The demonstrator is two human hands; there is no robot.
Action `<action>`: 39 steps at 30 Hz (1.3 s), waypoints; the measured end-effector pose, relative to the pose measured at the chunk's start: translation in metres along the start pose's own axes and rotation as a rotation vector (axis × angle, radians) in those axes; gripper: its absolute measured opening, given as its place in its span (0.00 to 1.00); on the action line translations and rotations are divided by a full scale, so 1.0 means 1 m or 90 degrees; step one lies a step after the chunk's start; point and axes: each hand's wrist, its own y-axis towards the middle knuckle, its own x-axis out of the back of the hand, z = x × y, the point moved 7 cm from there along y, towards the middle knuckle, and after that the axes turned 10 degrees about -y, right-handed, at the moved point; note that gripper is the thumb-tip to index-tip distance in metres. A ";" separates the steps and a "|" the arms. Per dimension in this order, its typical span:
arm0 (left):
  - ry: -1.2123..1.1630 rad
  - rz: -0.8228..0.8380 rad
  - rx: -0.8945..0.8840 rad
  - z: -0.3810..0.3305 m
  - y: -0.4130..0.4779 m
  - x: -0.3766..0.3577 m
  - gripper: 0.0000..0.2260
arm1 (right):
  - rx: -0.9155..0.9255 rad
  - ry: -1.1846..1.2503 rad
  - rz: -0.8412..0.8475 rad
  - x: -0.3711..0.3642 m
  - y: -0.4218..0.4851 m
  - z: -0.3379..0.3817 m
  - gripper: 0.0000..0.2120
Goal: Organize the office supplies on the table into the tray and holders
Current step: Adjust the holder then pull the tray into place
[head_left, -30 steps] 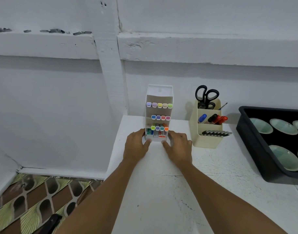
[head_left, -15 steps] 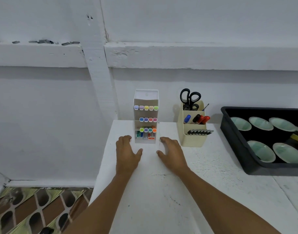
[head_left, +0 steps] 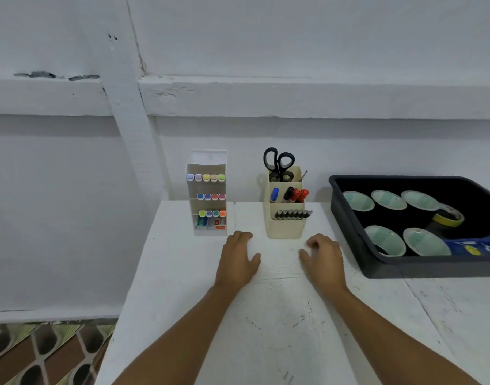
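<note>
Reference point: the cream holder (head_left: 285, 227), which stands upright on the white table (head_left: 266, 329) near the wall.

1. My left hand (head_left: 238, 258) lies palm down on the table, just in front of the cream holder and to its left. The fingers are relaxed and nearly straight, and it holds nothing.
2. My right hand (head_left: 324, 259) rests just in front of the cream holder and to its right. The fingers are loosely curled with the tips on the table, and it holds nothing.
3. Neither hand touches the cream holder.

Contents of the cream holder:
- Rear compartment: black scissors (head_left: 278, 161), handles up.
- Middle compartment: markers (head_left: 295, 195), one blue, one black and two red.
- Front compartment: a row of grey pens (head_left: 292, 214).

Left of the cream holder, and apart from it, a white rack (head_left: 207, 162) stands upright. It has three rows of coloured highlighters (head_left: 206, 177), with small boxes (head_left: 202, 222) on the bottom shelf.

Right of the cream holder, well apart, a black tray (head_left: 405, 269) sits on the table. It holds five pale green rolls (head_left: 385, 240), a yellow tape roll (head_left: 448, 218) and a blue packet (head_left: 477, 244).
</note>
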 end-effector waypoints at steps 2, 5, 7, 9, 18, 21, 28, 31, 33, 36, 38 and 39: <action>0.006 0.014 0.017 -0.005 0.008 -0.007 0.28 | -0.042 0.023 0.015 0.000 0.010 -0.008 0.17; 0.015 0.029 0.030 -0.009 0.020 -0.014 0.32 | -0.050 -0.008 0.075 -0.009 0.024 -0.006 0.31; 0.024 0.039 0.046 -0.009 0.026 -0.019 0.34 | -0.032 -0.039 0.096 -0.016 0.032 -0.001 0.32; 0.046 0.050 0.044 -0.011 0.030 -0.025 0.33 | -0.006 -0.059 0.097 -0.022 0.036 0.005 0.26; -0.018 0.005 0.005 -0.008 0.029 -0.020 0.23 | -0.001 -0.037 0.052 -0.029 0.030 0.022 0.18; -0.015 -0.043 0.009 0.003 0.026 -0.009 0.21 | 0.023 -0.027 0.058 -0.034 0.023 0.035 0.20; -0.033 -0.092 0.086 0.019 0.021 0.007 0.19 | 0.036 -0.042 0.098 -0.044 0.018 0.053 0.23; -0.033 -0.096 0.088 0.021 0.022 0.007 0.18 | 0.027 -0.055 0.105 -0.042 0.018 0.054 0.24; -0.032 -0.095 0.095 0.021 0.022 0.006 0.19 | 0.032 -0.048 0.105 -0.042 0.018 0.055 0.24; -0.025 -0.092 0.112 0.021 0.021 0.005 0.19 | 0.039 -0.029 0.112 -0.040 0.016 0.054 0.25; -0.027 -0.090 0.110 0.021 0.020 0.005 0.19 | 0.046 -0.030 0.111 -0.040 0.014 0.054 0.25; -0.027 -0.089 0.110 0.021 0.020 0.005 0.19 | 0.048 -0.038 0.116 -0.039 0.014 0.055 0.25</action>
